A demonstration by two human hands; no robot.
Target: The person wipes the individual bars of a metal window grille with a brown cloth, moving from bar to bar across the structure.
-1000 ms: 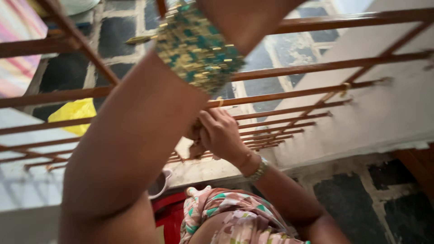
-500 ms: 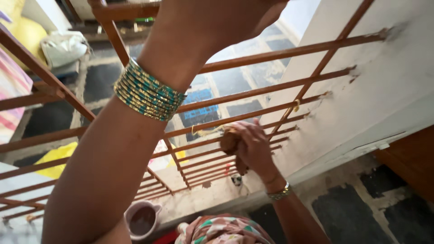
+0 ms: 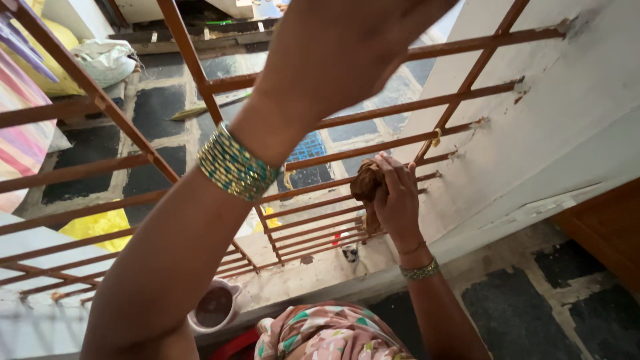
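From the head view, my right hand (image 3: 399, 200) grips a brown rag (image 3: 367, 187), pressing it on a bar of the window grill (image 3: 400, 107). My left hand is out of view above, only its forearm showing. I judge I'm mid-wipe; next calls for sliding along the bar.

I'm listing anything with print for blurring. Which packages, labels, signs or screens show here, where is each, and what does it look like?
No labels, signs or screens show.
Yellow bag: on the ground beyond the railing, lower left; crumpled, plain yellow.
White sack: on the ground at upper left; bulging, off-white.
Blue crate-like thing: beyond the railing, centre; blue grid, partly hidden.
Cup: on the ledge, bottom centre; round, pale, dark liquid inside.
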